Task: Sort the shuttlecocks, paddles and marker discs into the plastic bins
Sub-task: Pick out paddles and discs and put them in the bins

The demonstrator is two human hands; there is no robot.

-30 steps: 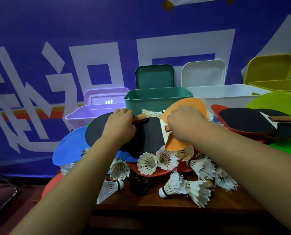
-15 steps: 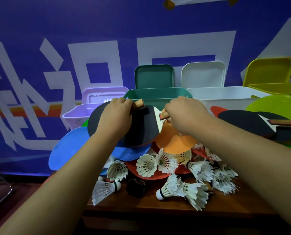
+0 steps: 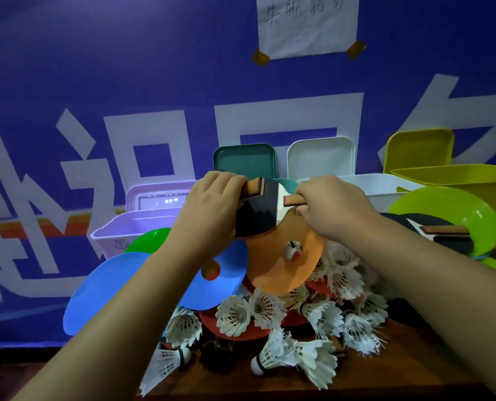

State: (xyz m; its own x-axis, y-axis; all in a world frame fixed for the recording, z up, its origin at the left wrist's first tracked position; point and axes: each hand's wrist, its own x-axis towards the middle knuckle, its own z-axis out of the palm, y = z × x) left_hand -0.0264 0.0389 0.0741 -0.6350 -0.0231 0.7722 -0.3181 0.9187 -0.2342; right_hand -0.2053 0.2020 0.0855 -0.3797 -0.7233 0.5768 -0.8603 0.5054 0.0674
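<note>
My left hand (image 3: 212,209) grips the wooden handle of a black-faced paddle (image 3: 258,219), lifted above the pile in front of the green bin (image 3: 288,183). My right hand (image 3: 330,208) grips the handle of a second paddle (image 3: 293,200), whose blade is hidden behind the first. Below them an orange marker disc (image 3: 284,264) leans on the heap, with blue discs (image 3: 105,287) to its left. Several white shuttlecocks (image 3: 270,311) lie on the wooden table (image 3: 385,377). Another black paddle (image 3: 432,230) rests at the right.
A lilac bin (image 3: 125,230), a white bin (image 3: 385,186) and a yellow bin (image 3: 455,178) stand in a row against the blue wall, lids propped behind them. Lime-green discs (image 3: 449,215) sit at the right. The table's front edge is near me.
Both hands have lifted the two paddles up off the pile and toward the green bin. The orange disc they covered now shows, and the view has tilted upward.
</note>
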